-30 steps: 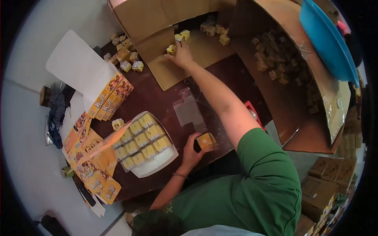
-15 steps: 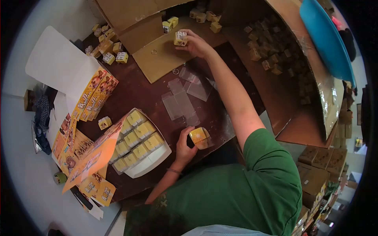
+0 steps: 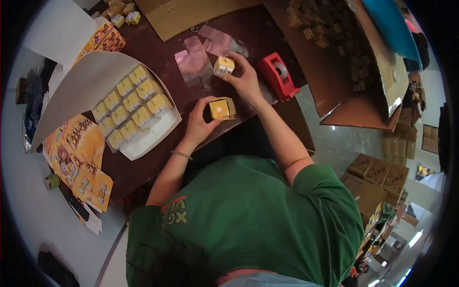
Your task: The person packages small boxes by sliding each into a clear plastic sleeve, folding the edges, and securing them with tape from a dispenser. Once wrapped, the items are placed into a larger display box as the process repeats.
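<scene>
My left hand [image 3: 197, 125] is closed around a small orange-yellow box [image 3: 220, 109] near the table's front edge; a see-through plastic flap stands out at its right side. Just above it, my right hand [image 3: 246, 79] pinches a small yellow-and-white box [image 3: 224, 66] between thumb and fingers. The two boxes are apart. Flattened clear plastic sheets [image 3: 195, 62] lie on the table behind my left hand. Left of my hands, a white display carton [image 3: 155, 136] with its lid up holds rows of small yellow boxes [image 3: 132, 102].
A red tape dispenser [image 3: 278, 79] stands right of my right hand. Beyond it, a large cardboard box [image 3: 330, 107] holds many small boxes. Printed orange cartons [image 3: 79, 165] lie at the left. A cardboard flap [image 3: 191, 19] covers part of the table's back.
My right hand has come back from the cardboard with the small box, close to my left hand. The view has shifted, bringing the tape dispenser into sight. The display carton's lid stands further back.
</scene>
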Motion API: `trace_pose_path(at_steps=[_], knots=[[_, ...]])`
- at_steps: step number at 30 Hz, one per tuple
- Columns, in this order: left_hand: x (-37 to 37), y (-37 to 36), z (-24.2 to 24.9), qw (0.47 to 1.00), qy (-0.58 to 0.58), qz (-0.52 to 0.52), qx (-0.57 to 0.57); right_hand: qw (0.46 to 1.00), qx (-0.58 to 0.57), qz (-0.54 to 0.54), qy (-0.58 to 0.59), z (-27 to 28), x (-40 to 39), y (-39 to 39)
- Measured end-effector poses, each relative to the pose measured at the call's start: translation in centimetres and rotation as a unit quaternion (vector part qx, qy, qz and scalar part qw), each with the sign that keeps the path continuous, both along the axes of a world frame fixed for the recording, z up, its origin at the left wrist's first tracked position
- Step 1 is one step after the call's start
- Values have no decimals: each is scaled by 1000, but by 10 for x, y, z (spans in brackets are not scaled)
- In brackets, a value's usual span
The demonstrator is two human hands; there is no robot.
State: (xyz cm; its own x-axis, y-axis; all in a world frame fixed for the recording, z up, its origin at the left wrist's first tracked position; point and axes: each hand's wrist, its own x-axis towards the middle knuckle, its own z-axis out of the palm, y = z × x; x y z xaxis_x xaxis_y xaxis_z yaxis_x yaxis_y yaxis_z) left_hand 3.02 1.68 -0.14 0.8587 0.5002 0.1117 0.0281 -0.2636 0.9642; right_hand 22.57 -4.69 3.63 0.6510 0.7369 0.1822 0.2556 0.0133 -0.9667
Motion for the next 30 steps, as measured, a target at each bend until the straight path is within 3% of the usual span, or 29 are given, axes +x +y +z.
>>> trace_pose_path(at_steps=[1,5,10,12,14,16,18,19,20,23,24,26,27,29,30], knots=[[-3,-1,1,1000,2,-8,-11,1000,5,-30,-8,-6,-13,-17],[-6,0,0,999,4,-27,-18,960,-92,-34,-261,-25,-18,-49],[-5,1,0,999,-10,-37,-37,926,-60,35,-371,-10,-5,-42],[-5,2,-2,999,-16,-39,-34,955,-76,62,-282,-2,3,-40],[-5,2,-1,998,-20,-42,-37,992,-47,97,-61,35,2,-37],[-5,2,1,998,-22,-43,-47,966,-28,211,147,72,-2,-41],[-6,1,-4,998,-1,-9,-55,952,-81,295,-12,86,-21,-48],[-5,0,0,998,8,6,-58,912,-158,283,-251,86,-29,-51],[-6,0,6,999,30,-3,-40,898,-161,233,-338,77,-40,-54],[-5,-1,3,1000,-5,3,1,969,-24,184,-163,64,-43,-64],[-5,0,5,1000,12,-7,-13,987,1,151,-48,59,-41,-67],[-5,-3,10,1000,14,2,-2,989,-45,93,103,39,-39,-70],[-4,-4,14,1000,16,3,4,976,-83,131,153,33,-39,-70],[-5,-2,8,1000,19,-20,-1,978,-63,96,174,24,-56,-62],[-8,-1,9,999,23,-29,-5,988,-63,61,125,20,-60,-58]])
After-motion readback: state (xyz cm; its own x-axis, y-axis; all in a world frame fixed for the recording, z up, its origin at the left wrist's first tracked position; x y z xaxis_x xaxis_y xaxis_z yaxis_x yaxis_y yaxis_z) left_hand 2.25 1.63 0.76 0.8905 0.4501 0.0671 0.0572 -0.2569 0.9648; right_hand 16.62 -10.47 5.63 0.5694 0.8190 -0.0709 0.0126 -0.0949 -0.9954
